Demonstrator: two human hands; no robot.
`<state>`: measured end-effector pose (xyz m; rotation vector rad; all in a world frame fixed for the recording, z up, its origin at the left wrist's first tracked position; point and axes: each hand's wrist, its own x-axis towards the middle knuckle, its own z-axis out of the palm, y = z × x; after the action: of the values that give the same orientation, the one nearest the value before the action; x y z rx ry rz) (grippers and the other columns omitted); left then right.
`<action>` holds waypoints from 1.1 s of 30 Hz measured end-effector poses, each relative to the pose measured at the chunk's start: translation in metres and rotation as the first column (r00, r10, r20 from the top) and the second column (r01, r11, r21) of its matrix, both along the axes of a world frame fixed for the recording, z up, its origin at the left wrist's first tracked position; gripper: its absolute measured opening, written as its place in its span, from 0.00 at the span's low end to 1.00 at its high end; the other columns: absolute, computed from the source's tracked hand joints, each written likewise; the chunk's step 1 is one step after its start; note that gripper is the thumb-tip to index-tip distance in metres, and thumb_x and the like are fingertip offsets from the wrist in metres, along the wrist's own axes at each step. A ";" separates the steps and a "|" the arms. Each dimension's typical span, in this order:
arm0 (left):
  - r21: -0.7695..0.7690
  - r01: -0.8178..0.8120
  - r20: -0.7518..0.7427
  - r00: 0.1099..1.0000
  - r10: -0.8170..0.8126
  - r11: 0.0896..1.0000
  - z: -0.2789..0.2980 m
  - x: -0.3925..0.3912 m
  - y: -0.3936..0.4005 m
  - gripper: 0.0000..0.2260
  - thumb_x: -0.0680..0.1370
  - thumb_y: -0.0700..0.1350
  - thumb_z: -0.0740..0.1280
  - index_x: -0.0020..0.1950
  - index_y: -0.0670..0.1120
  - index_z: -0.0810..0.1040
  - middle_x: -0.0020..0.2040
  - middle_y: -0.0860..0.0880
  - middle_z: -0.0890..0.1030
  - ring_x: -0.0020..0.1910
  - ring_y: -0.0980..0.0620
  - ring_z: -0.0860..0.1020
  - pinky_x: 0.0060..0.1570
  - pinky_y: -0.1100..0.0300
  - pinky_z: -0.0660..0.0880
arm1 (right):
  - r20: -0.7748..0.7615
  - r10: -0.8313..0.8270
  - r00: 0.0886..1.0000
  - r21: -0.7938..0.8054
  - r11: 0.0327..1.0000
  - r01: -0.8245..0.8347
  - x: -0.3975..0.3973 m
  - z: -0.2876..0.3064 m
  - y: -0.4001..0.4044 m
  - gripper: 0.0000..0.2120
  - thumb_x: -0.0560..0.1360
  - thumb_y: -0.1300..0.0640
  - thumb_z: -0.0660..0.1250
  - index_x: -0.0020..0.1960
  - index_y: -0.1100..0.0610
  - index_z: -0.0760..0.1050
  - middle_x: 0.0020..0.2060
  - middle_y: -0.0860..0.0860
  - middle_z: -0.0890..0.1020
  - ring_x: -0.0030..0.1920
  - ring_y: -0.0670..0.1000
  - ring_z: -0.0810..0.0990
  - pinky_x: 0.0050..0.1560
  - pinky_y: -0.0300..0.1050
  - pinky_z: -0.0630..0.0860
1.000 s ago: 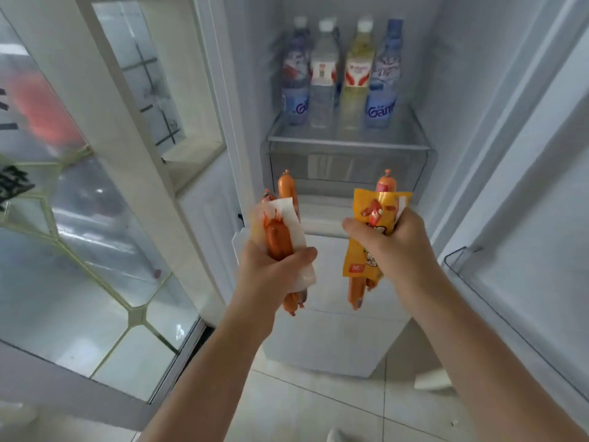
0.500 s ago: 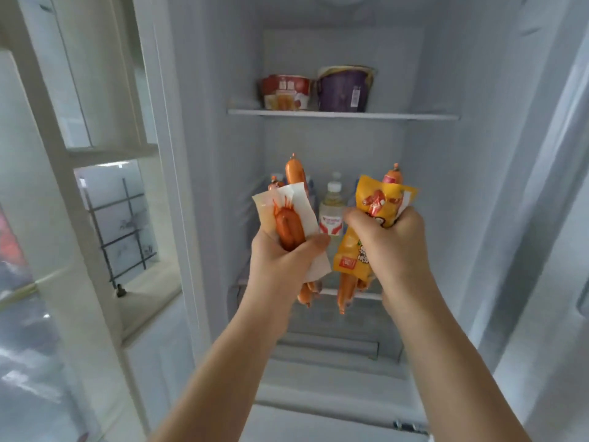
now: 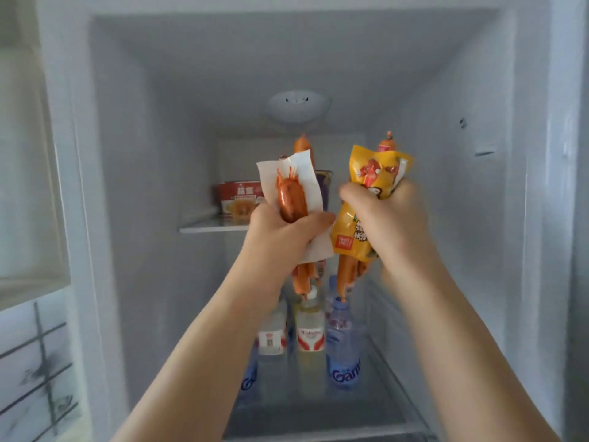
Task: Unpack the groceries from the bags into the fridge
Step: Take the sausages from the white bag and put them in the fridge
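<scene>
My left hand [image 3: 282, 237] grips a white-wrapped pack of orange sausages [image 3: 291, 189], held upright in front of the open fridge [image 3: 153, 154]. My right hand [image 3: 387, 224] grips a yellow pack of sausages [image 3: 371, 173], also upright, right beside the first. Sausage ends stick out above and below both fists. Both packs are level with the upper shelf [image 3: 210, 226] and in front of it, touching nothing in the fridge.
A red instant-noodle bowl [image 3: 237, 197] and a purple tub [image 3: 325, 186] stand on the upper shelf behind the packs. Several bottles [image 3: 341, 339] stand on the lower shelf. A round light fitting [image 3: 298, 106] sits on the fridge ceiling. A cabinet frame [image 3: 32, 154] flanks the left.
My view has tilted up from the bottle shelf toward the fridge top. Both hands have risen with their sausage packs, from bottle level to the upper shelf level.
</scene>
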<state>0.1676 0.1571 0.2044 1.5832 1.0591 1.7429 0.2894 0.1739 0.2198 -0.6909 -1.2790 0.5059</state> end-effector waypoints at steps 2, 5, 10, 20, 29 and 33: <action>-0.032 0.043 0.009 0.999 -0.043 0.999 0.019 -0.001 0.011 0.09 0.73 0.39 0.73 0.51 0.38 0.81 0.46 0.40 0.85 0.42 0.43 0.84 0.43 0.48 0.82 | 0.010 -0.028 1.000 -0.002 1.000 0.028 -0.001 0.016 0.011 0.07 0.70 0.63 0.68 0.37 0.56 0.71 0.27 0.54 0.67 0.27 0.50 0.68 0.23 0.35 0.63; -0.102 0.111 0.030 0.994 -0.108 0.989 0.045 -0.001 0.031 0.06 0.73 0.38 0.73 0.48 0.38 0.79 0.47 0.38 0.83 0.42 0.44 0.83 0.45 0.49 0.81 | -0.020 -0.012 1.000 -0.019 1.000 0.012 0.004 0.039 0.029 0.05 0.70 0.62 0.68 0.41 0.55 0.72 0.32 0.56 0.69 0.30 0.51 0.70 0.27 0.37 0.67; -0.225 0.174 0.007 0.984 -0.177 0.959 0.073 0.004 0.080 0.11 0.73 0.38 0.73 0.53 0.35 0.78 0.47 0.37 0.83 0.44 0.40 0.84 0.49 0.43 0.81 | 0.191 -0.039 0.981 -0.129 0.990 0.065 0.013 0.073 0.075 0.07 0.70 0.60 0.69 0.45 0.53 0.73 0.37 0.57 0.74 0.35 0.53 0.75 0.37 0.44 0.72; -0.467 0.137 -0.202 0.945 -0.256 0.873 0.093 0.027 0.166 0.09 0.81 0.40 0.63 0.47 0.34 0.71 0.29 0.40 0.81 0.26 0.45 0.79 0.39 0.48 0.78 | 0.483 -0.126 0.866 -0.405 0.845 0.349 0.026 0.104 0.169 0.23 0.69 0.58 0.74 0.61 0.64 0.71 0.54 0.60 0.78 0.49 0.57 0.79 0.43 0.46 0.76; -0.421 0.055 -0.151 0.980 -0.130 0.906 0.079 0.051 0.201 0.03 0.75 0.33 0.67 0.42 0.35 0.74 0.35 0.37 0.82 0.35 0.42 0.83 0.42 0.47 0.82 | 0.663 -0.204 0.721 -0.339 0.776 0.531 0.032 0.092 0.197 0.23 0.73 0.55 0.70 0.63 0.65 0.69 0.59 0.60 0.76 0.58 0.57 0.77 0.51 0.45 0.74; -0.406 0.077 -0.102 0.986 -0.129 0.911 0.078 0.050 0.197 0.04 0.75 0.32 0.67 0.45 0.35 0.72 0.32 0.37 0.80 0.31 0.41 0.82 0.39 0.51 0.80 | 0.675 -0.204 0.709 -0.331 0.775 0.538 0.038 0.090 0.201 0.23 0.71 0.53 0.72 0.60 0.63 0.71 0.55 0.59 0.77 0.55 0.56 0.78 0.50 0.46 0.76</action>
<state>0.2176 0.3536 0.2828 1.4684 1.2751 1.2653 0.3275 0.3746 0.3098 -1.6530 -1.5458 0.2611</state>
